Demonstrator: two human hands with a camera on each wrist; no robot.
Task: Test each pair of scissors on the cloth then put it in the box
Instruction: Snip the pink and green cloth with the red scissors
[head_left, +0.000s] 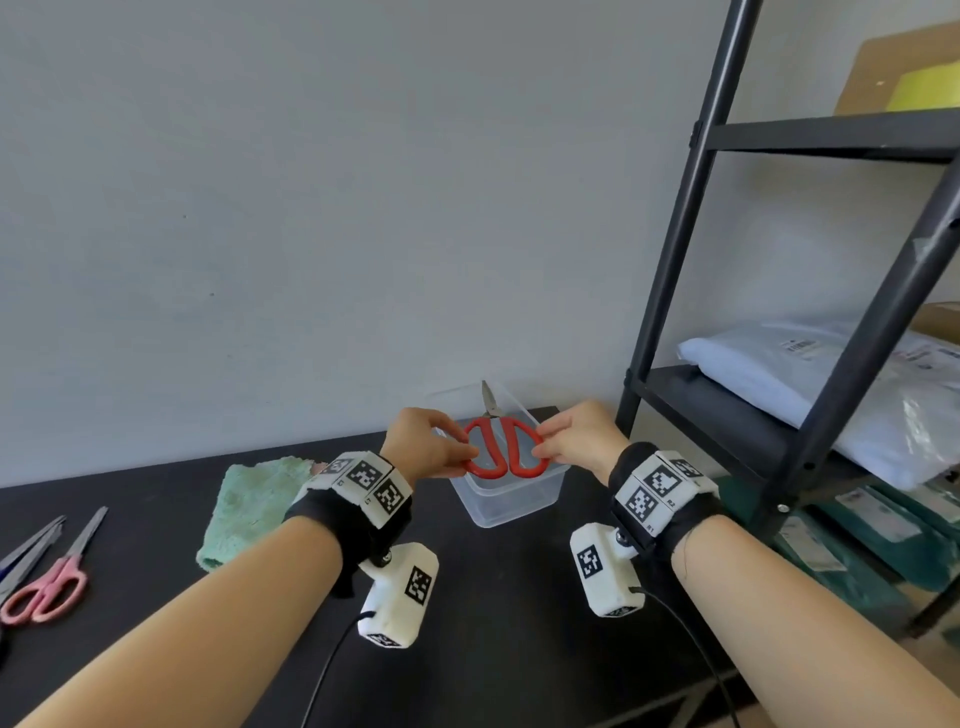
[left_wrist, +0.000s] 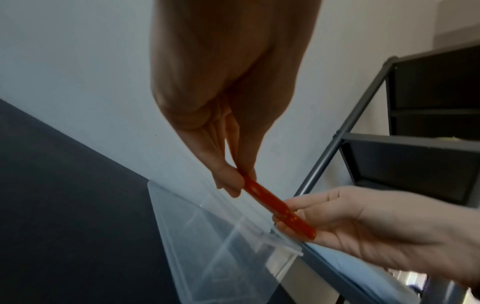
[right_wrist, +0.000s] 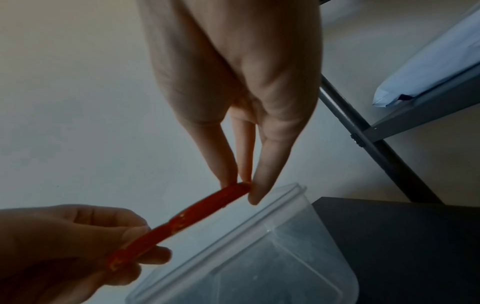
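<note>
The left hand (head_left: 423, 441) and right hand (head_left: 576, 435) each pinch one loop of the red-handled scissors (head_left: 501, 447), held above the clear plastic box (head_left: 511, 501) (blades pointing away). The green cloth (head_left: 249, 506) lies on the dark surface (head_left: 493, 597), left of the box.

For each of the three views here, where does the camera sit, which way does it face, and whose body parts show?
Head: worn on the head, looking forward and down at both forearms, the left hand and right hand pinching the red scissors over the clear box.
Left wrist: along the left hand, toward the shelf rack.
Right wrist: along the right hand, toward the wall.
Shared: all three show both hands, scissors and box.
</note>
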